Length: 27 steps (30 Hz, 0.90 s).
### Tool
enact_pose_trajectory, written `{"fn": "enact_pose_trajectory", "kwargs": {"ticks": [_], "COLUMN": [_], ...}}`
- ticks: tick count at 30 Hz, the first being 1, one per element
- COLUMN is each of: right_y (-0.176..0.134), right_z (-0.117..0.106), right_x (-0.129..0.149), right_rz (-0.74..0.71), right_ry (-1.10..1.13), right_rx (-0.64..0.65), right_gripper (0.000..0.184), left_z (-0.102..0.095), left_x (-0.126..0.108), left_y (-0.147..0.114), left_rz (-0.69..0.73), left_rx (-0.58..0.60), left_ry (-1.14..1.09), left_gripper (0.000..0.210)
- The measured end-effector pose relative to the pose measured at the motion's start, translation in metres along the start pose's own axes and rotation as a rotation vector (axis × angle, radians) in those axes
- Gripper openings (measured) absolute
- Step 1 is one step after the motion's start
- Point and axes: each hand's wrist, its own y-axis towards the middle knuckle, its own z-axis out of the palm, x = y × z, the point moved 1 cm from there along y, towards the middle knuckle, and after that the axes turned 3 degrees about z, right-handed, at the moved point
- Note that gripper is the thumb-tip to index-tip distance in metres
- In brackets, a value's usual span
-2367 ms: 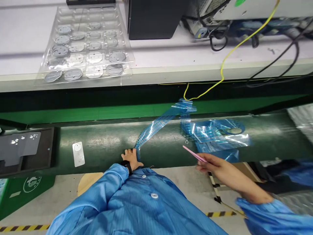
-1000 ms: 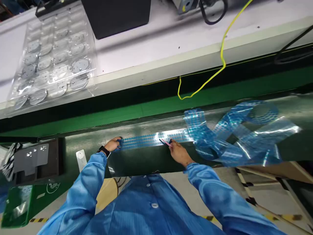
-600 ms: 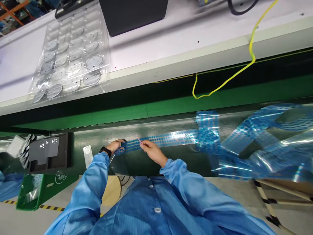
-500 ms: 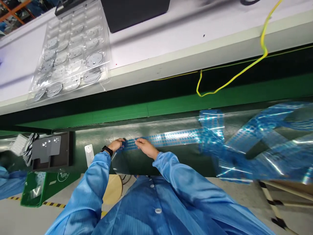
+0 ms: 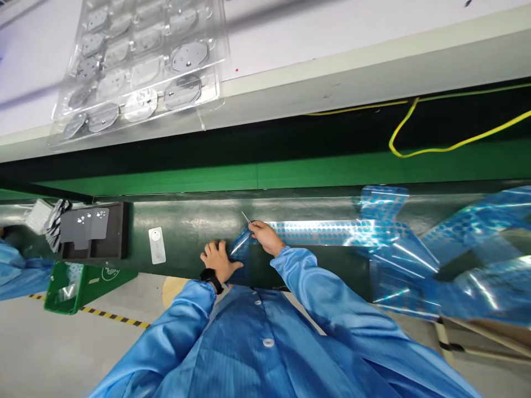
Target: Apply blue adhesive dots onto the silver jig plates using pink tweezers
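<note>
My left hand (image 5: pixel 218 261) has its fingers spread over the dark green bench surface, just left of the near end of a blue-dotted film strip (image 5: pixel 319 232). My right hand (image 5: pixel 266 237) is closed on slim metal tweezers (image 5: pixel 245 216), whose tip points up and to the left. Below its fingers the strip's end bends toward me as a loose blue flap (image 5: pixel 243 245); whether the fingers also grip the film I cannot tell. A white plate with a round disc (image 5: pixel 157 245) lies to the left of my left hand.
A dark tray (image 5: pixel 124 232) with grey sheets sits at the left, above a green bin (image 5: pixel 83 290). Tangled blue film (image 5: pixel 415 271) covers the right side. A clear blister tray (image 5: pixel 219 61) of grey parts overhangs the white shelf (image 5: pixel 290 94). A yellow cord (image 5: pixel 448 149) hangs there.
My left hand has come off the strip's end and opened toward me. The strip's end now folds down as a flap. My right hand still holds the tweezers. The view has shifted.
</note>
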Motion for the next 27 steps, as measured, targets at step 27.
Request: {"fn": "enact_pose_trajectory", "kwargs": {"ticks": [27], "right_y": [0.002], "right_z": [-0.002], "right_x": [0.008], "right_rz": [0.062], "right_ry": [0.07], "right_rx": [-0.015], "right_gripper": [0.022], "left_z": [0.022], "left_x": [-0.04], "left_y": [-0.012], "left_rz": [0.391], "left_rx": [0.07], "left_ry": [0.053], "left_gripper": [0.025]}}
